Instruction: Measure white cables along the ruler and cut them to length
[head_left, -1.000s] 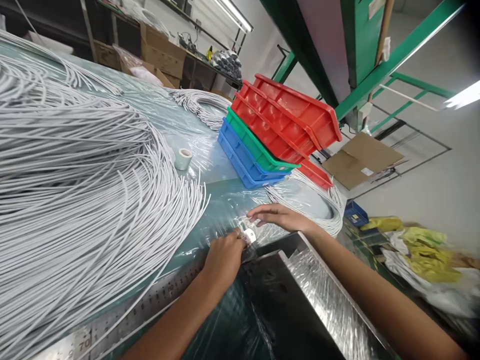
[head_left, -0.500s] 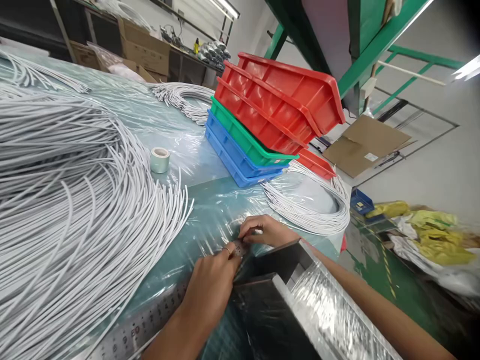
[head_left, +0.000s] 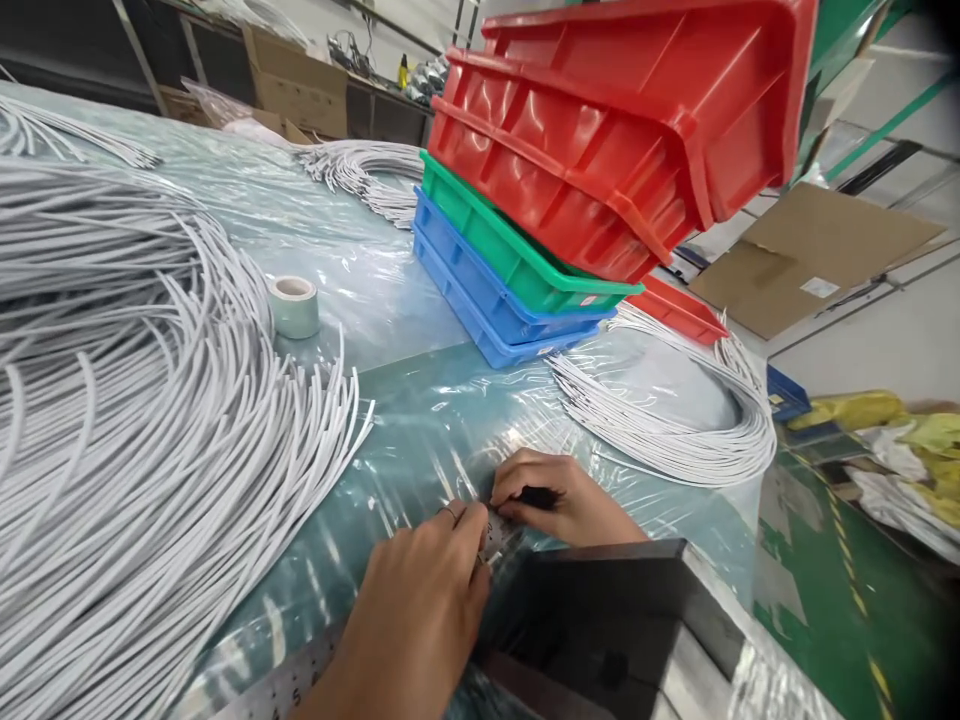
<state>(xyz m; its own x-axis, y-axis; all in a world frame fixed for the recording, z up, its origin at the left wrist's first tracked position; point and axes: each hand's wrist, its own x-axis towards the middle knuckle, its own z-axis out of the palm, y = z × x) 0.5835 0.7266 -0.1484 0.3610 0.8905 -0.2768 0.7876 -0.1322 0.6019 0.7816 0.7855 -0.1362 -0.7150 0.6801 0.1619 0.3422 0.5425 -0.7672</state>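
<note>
A steel ruler (head_left: 281,690) with printed numbers lies on the table covering, partly hidden under my left hand and forearm. My left hand (head_left: 424,590) is closed over it, fingers bent and a ring on one of them. Just to the right, my right hand (head_left: 566,500) pinches at the ruler's far end, fingertips nearly touching the left hand. What sits in that pinch is too small to make out; a dark patch shows inside the curled fingers. A dark box-like metal piece (head_left: 592,620) stands in front of my right forearm, with shiny clear wrap on its right.
A big heap of white cables (head_left: 172,420) fills the left. A tape roll (head_left: 293,307) stands beside it. Stacked red crates (head_left: 585,130), a green tray (head_left: 517,240) and blue trays (head_left: 480,290) rise ahead. Another cable coil (head_left: 675,440) lies at right.
The view has moved closer and tilted down. My hands stay together at the ruler's end; the dark metal piece now covers more of my right forearm.
</note>
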